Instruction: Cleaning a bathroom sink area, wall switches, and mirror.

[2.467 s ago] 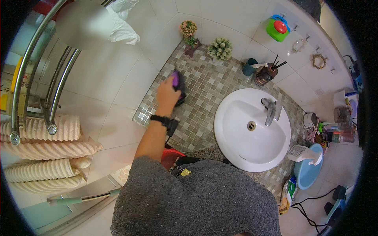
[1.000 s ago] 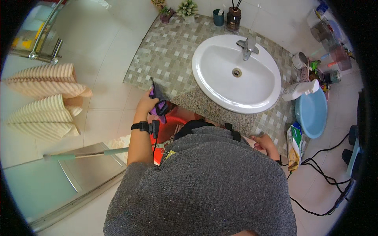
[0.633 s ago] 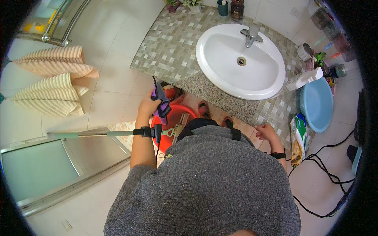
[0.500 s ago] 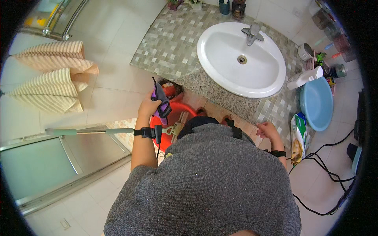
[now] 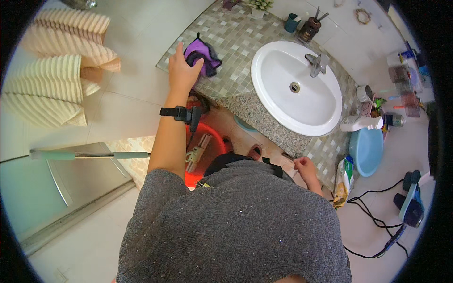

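My left hand [image 5: 185,71] reaches over the left end of the mosaic-tiled counter [image 5: 222,28]. Its thumb and fingers are spread around the near side of a crumpled purple cloth with black edging [image 5: 200,49], which rests on the tiles. The palm side is hidden. My right hand [image 5: 307,170] hangs low by the counter's front edge, its fingers curled in, and no object shows in it. Both wrists are near my body, and a black strap with a small box [image 5: 181,113] sits on the left one.
A white oval sink [image 5: 269,89] with a metal faucet [image 5: 317,66] is set in the counter. Beneath my left arm stands a red bucket [image 5: 214,137] with a mop wringer. To the right are a white bottle [image 5: 361,123], a blue basin [image 5: 367,151] and black cables [image 5: 373,221]. Striped towels [image 5: 52,87] hang left.
My left hand has moved forward and up from above the bucket, bringing the purple cloth onto the counter, and its fingers have spread. My right hand has shifted slightly down and left.
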Demonstrator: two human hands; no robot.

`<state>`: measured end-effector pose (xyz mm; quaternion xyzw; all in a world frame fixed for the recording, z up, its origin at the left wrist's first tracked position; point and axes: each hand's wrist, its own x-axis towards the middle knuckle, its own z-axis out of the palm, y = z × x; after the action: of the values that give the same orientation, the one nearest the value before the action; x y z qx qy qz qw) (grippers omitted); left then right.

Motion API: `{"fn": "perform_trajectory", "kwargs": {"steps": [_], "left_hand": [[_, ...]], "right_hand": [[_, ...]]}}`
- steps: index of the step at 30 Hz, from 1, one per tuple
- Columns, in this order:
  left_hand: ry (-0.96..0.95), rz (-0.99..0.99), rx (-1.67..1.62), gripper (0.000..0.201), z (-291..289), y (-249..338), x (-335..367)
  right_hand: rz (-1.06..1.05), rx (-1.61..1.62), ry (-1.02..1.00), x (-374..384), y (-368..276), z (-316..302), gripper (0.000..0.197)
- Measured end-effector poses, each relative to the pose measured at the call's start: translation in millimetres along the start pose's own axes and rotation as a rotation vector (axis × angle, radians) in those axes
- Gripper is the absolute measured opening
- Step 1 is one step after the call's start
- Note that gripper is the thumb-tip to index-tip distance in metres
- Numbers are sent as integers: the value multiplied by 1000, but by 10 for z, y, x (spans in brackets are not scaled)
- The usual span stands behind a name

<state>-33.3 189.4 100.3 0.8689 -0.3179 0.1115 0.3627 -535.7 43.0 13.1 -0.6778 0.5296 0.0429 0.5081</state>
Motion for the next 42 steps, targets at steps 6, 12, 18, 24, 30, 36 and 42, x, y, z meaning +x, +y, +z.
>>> {"fn": "perform_trajectory", "kwargs": {"steps": [6, 12, 18, 24, 30, 36, 42], "left_hand": [[-231, -144, -103, 64, -44, -607, -1015], [-682, -612, -175, 50, -900, -1199, -2684], [-740, -898, 86, 51, -1802, -1469, -3769], [-442, -1218, 26, 52, -2012, -1091, -3973], [-443, -1366, -79, 50, -1910, -805, -4127], [-484, -1303, 2, 50, -1949, -743, -3922], [-449, -1270, -3, 49, -1923, -829, -3759]], "right_hand": [[-175, -287, -51, 122, -765, 348, 21], [-508, -420, -147, 737, -1469, 754, 25], [-556, -568, -154, 1354, -2189, 1226, 53], [-544, -860, -130, 1653, -2570, 1470, 75], [-499, -858, -198, 1700, -2626, 1458, 75], [-436, -865, -229, 1761, -2648, 1466, 72], [-596, -788, -229, 1863, -2582, 1426, 70]]}}
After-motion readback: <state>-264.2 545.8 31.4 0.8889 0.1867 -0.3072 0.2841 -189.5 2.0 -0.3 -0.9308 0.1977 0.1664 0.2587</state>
